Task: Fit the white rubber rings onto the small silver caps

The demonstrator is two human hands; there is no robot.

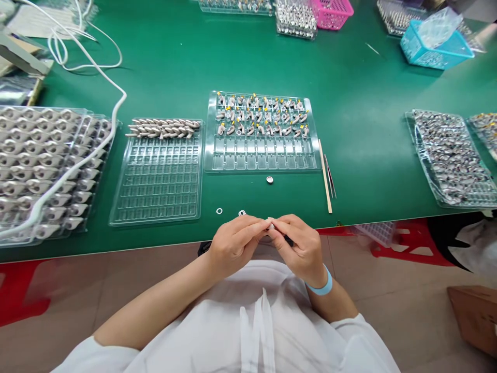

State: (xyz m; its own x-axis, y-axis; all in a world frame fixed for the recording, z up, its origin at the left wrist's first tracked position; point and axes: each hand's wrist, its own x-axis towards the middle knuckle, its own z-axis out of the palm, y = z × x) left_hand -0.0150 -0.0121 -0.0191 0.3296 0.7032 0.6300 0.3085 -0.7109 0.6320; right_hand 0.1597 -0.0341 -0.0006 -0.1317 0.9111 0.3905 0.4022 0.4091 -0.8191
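Note:
My left hand [237,241] and my right hand [297,243] meet at the table's front edge, fingertips pinched together. Between them shows a small, light metal part [271,226], mostly covered by the fingers, so its kind is unclear. Just beyond the hands lie a thin white ring [219,211], more rings [242,213] close to my left knuckles, and a small round metal cap [269,180]. Farther off is a clear plastic tray [262,162] whose back rows hold small grey parts with yellow tips. To its left, another clear tray [159,178] carries grey metal parts along its back.
A wooden stick [325,176] and tweezers [330,176] lie right of the middle tray. Stacked trays of grey parts [42,171] stand at left, crossed by a white cable [118,106]. At right sits a filled tray [454,155]; behind are a blue basket [433,54] and a pink basket [334,15].

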